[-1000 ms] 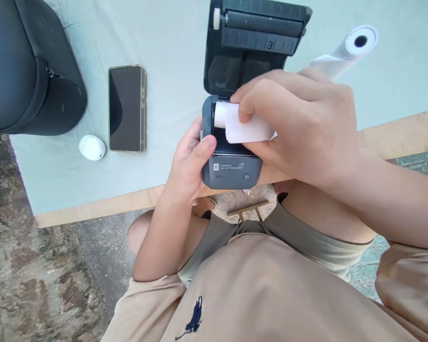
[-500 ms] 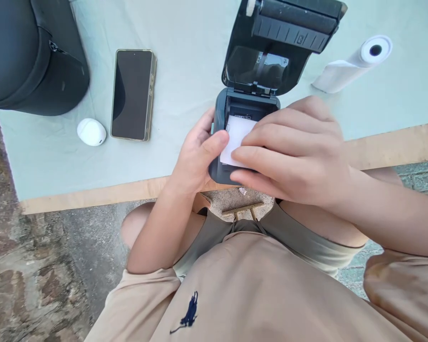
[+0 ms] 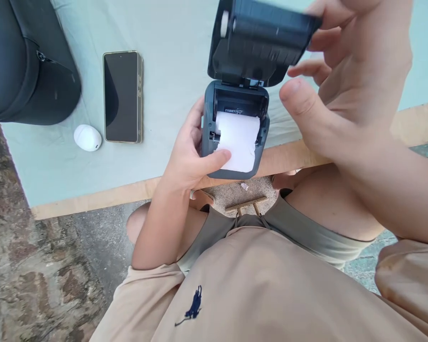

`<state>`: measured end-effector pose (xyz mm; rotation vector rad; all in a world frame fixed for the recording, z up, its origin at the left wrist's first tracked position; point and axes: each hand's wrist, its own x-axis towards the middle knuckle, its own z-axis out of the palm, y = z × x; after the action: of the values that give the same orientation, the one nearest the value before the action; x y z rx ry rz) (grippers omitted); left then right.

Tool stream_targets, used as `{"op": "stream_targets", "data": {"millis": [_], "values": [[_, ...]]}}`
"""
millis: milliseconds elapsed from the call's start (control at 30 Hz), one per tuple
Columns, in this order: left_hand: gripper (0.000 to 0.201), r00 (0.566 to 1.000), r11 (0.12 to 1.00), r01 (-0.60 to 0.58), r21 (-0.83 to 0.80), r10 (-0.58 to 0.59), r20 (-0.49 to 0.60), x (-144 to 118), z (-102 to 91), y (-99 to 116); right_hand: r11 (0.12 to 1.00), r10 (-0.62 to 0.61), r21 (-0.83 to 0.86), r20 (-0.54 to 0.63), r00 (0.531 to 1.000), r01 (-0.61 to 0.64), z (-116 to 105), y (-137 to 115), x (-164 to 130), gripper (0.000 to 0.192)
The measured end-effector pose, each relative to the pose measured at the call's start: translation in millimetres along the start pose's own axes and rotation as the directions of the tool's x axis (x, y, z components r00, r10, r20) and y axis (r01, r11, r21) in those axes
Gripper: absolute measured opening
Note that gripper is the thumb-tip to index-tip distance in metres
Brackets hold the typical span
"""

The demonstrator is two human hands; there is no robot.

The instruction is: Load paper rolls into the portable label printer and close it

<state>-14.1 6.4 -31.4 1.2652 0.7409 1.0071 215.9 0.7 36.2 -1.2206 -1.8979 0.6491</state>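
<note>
My left hand [image 3: 189, 161] pinches a grey plastic printer [image 3: 209, 107], white paper [image 3: 239, 135] apparently loaded, black lid [image 3: 262, 42] beside my spread right hand [image 3: 356, 90] awaiting closure.

Bright, diffuse light washed the pale surface [image 3: 167, 90], leaving soft shadows. Blur smeared the upper part of the raised lid [image 3: 264, 42]; the phone screen [image 3: 123, 97] looked crisper, with a curved reflection.

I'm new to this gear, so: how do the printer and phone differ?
The printer is held in the left hand; the phone lies on the table. The printer is boxy, the phone slim. The printer's lid is open, showing paper; the phone's screen is black. Both look dark.
</note>
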Motion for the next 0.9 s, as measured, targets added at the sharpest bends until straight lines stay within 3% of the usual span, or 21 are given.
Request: {"op": "stream_targets", "data": {"millis": [67,133,267,367,467,633,733,900], "values": [[0.074,1.000,1.000,0.007,-0.001,-0.007,-0.007,-1.5,1.3,1.4,0.980,-0.164,-0.123,-0.058,0.985,0.156,3.3,4.2,0.1,0.036],[0.068,1.000,1.000,-0.010,-0.008,0.009,-0.019,-3.2,2.5,2.5,0.931,-0.308,-0.213,-0.014,0.951,0.298,5.8,9.5,0.1,0.032],[0.060,1.000,0.999,-0.024,-0.025,0.023,-0.021,-4.4,1.7,3.2,0.891,-0.410,-0.177,0.079,0.909,0.417,8.9,16.4,-1.2,0.028],[0.065,1.000,0.999,0.000,-0.042,0.000,-0.008,-3.8,0.8,4.7,0.929,-0.348,-0.098,0.093,0.933,0.357,10.4,14.6,-2.9,0.031],[0.067,1.000,0.995,0.018,-0.099,-0.020,-0.018,-4.0,4.0,6.4,0.982,-0.186,-0.010,0.145,0.972,0.189,12.1,10.3,-3.5,0.046],[0.051,0.991,0.965,0.082,-0.250,-0.105,-0.081,-6.4,19.0,15.1,0.978,-0.033,0.208,0.297,0.954,-0.031,15.3,4.0,-2.9,0.055],[0.038,0.984,0.968,0.103,-0.230,-0.133,-0.119,-7.7,25.1,22.4,0.974,-0.005,0.217,0.316,0.949,-0.067,15.8,0.7,-2.0,0.053],[0.037,0.986,0.963,0.106,-0.249,-0.135,-0.102,-6.6,24.2,23.5,0.988,-0.025,0.155,0.323,0.946,-0.027,15.0,2.1,0.7,0.050]]}}
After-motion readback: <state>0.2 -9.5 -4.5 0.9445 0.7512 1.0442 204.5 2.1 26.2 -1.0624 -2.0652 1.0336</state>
